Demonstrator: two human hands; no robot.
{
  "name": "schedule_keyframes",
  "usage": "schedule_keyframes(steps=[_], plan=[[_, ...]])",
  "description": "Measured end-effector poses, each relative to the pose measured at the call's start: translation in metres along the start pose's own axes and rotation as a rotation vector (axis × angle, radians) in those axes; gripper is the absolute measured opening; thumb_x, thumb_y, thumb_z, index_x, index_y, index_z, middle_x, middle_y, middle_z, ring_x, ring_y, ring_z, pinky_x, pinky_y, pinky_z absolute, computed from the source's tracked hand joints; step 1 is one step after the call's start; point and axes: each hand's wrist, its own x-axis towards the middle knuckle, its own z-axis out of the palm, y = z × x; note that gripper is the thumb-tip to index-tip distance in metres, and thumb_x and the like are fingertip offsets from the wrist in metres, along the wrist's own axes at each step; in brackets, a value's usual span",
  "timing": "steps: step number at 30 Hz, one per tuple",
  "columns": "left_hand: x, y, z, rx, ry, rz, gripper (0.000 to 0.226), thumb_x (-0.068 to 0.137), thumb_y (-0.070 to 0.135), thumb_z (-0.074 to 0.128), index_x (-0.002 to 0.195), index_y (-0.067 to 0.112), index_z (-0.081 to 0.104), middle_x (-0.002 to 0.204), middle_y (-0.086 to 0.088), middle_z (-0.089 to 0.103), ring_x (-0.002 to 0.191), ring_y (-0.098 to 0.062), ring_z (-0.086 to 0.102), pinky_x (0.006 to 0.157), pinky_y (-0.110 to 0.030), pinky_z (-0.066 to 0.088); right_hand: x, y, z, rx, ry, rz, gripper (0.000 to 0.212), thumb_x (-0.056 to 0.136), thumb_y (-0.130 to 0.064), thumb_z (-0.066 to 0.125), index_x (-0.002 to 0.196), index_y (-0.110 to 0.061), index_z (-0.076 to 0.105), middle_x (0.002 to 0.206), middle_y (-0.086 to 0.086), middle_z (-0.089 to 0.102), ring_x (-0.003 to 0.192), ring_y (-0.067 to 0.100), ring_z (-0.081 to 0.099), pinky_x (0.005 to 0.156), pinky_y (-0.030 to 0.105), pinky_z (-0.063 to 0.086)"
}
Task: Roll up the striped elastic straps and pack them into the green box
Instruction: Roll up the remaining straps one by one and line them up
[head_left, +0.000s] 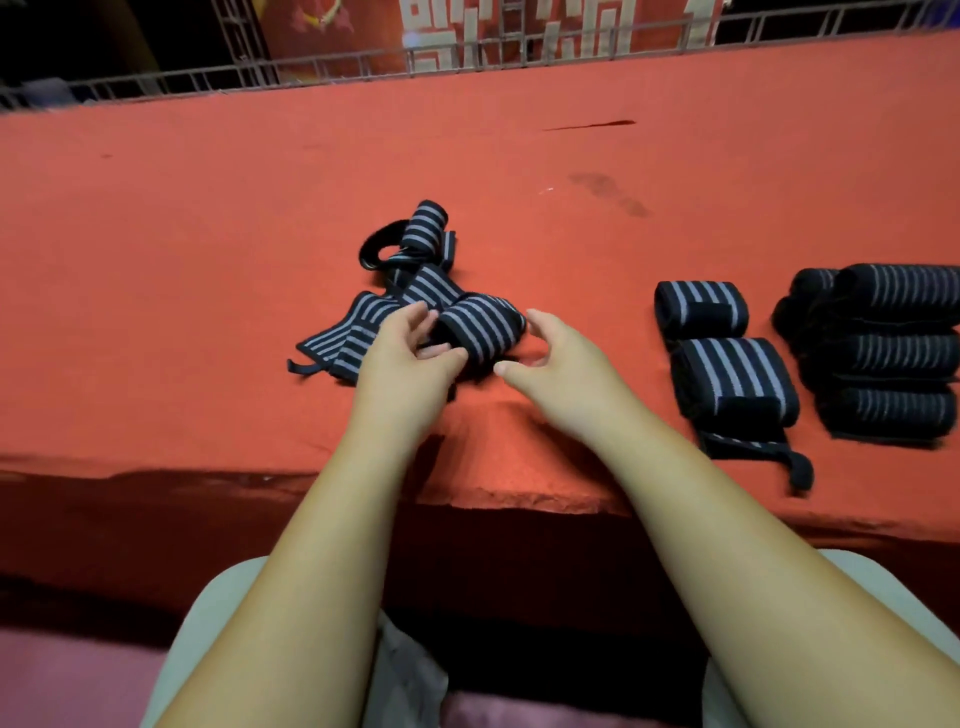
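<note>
A desk (208, 208) under a red cloth fills most of the scene, and its near edge falls away into dark shadow. Behind it runs a metal railing (311, 67), with a red banner (519, 31) beyond that is cut off at the top, its pale characters unreadable.

At the far right of the desk sits a stack of rolled straps (893, 353). It runs past the edge of the view and is too dark and blurred to count. Just beside it on the left lie two rolled straps (727, 384), one behind the other, and a black tail trails from the nearer one toward the desk edge.

Mid-desk lies the loose strap (483, 327), black with grey stripes, folded over itself in a heap. How many pieces make it up is hard to tell. A black loop (376, 249) sticks out at its far side.

The left hand (405, 358) has its fingers curled, pinching a fold of the loose strap against the thumb. The right hand (556, 358) curves at the heap's right end with its fingers apart. I cannot tell whether it grips or only touches.
</note>
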Motion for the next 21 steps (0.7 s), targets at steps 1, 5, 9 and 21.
schedule_keyframes(steps=[1, 5, 9, 21], plan=[[0.002, -0.003, -0.002, -0.058, -0.037, -0.008, 0.073, 0.095, 0.001, 0.071, 0.160, 0.013, 0.042, 0.148, 0.005, 0.066, 0.120, -0.019, 0.073, 0.107, -0.045, 0.057, 0.003, -0.001, 0.004, -0.007, -0.015, -0.009, 0.079, 0.091, -0.030, 0.082, 0.160, -0.021, 0.045, 0.155, 0.002, 0.056, 0.130, 0.023, 0.060, 0.112, 0.030, 0.042], [0.002, -0.006, -0.005, -0.088, -0.143, 0.018, 0.061, 0.101, -0.008, 0.057, 0.157, 0.012, 0.043, 0.126, 0.009, 0.079, 0.109, -0.015, 0.074, 0.099, -0.038, 0.055, 0.010, 0.001, 0.014, 0.036, 0.030, -0.038, 0.083, 0.087, -0.033, 0.085, 0.159, -0.026, 0.044, 0.144, -0.004, 0.055, 0.130, 0.016, 0.056, 0.106, 0.024, 0.040], [0.006, -0.008, -0.003, -0.064, -0.112, 0.035, 0.047, 0.100, -0.012, 0.053, 0.138, 0.015, 0.057, 0.116, 0.003, 0.081, 0.105, -0.016, 0.077, 0.095, -0.043, 0.058, 0.011, 0.004, 0.017, 0.023, 0.076, -0.038, 0.069, 0.082, -0.033, 0.080, 0.146, -0.029, 0.055, 0.121, -0.007, 0.051, 0.112, 0.006, 0.052, 0.093, 0.017, 0.034], [0.019, -0.029, -0.002, 0.789, -0.123, 0.285, 0.051, 0.087, 0.045, 0.065, 0.137, 0.038, 0.069, 0.134, 0.012, 0.071, 0.140, -0.028, 0.052, 0.119, -0.060, 0.035, 0.004, 0.011, -0.007, 0.015, 0.133, 0.062, 0.031, 0.095, -0.025, 0.062, 0.125, -0.022, 0.071, 0.111, -0.003, 0.070, 0.104, 0.017, 0.066, 0.090, 0.025, 0.044]])
